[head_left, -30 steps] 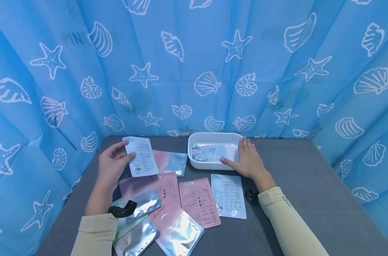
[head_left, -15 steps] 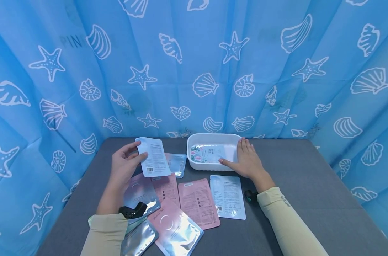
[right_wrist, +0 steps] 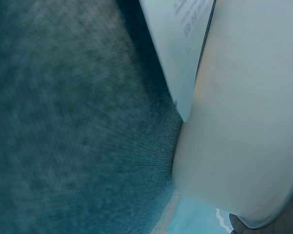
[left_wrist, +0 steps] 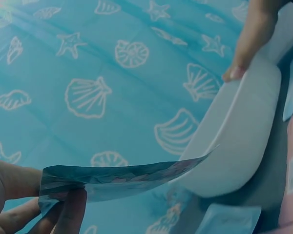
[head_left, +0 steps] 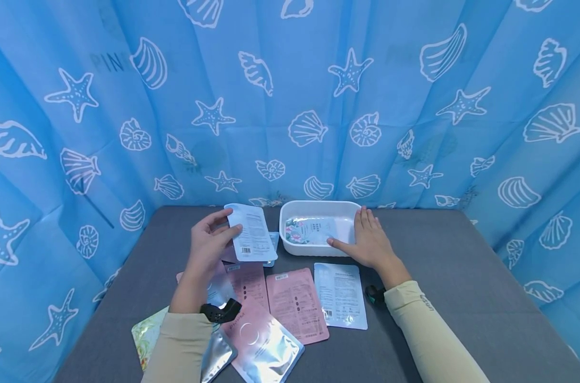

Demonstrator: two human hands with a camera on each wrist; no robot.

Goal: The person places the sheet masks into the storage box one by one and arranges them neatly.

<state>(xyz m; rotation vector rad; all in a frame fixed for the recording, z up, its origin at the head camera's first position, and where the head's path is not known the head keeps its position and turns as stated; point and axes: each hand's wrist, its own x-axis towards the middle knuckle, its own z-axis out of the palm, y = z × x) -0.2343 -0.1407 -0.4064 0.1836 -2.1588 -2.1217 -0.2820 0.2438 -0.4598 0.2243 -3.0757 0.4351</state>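
My left hand [head_left: 207, 246] pinches the left edge of a pale blue-white face mask sachet [head_left: 254, 234] and holds it up left of a white plastic tub [head_left: 301, 250]. In the left wrist view the held sachet [left_wrist: 122, 176] is seen nearly edge-on, its far end towards the tub. My right hand [head_left: 373, 239] rests against the tub's right end, fingers straight along the rim and thumb over the near rim. A flower-printed sachet [head_left: 313, 230] lies flat inside the tub. The right wrist view shows mostly the tub's outer wall [right_wrist: 244, 107].
Several pink and silver sachets [head_left: 296, 306] overlap on the grey table [head_left: 462, 298] in front of the tub. A white sachet [head_left: 340, 295] lies near the tub's front, and a green one [head_left: 148, 335] sits partly under my left sleeve. A blue curtain [head_left: 290, 106] hangs behind.
My left hand has carried the pale sachet to the right, closer to the tub. More of the green sachet now shows at the left. My right hand stays at the tub.
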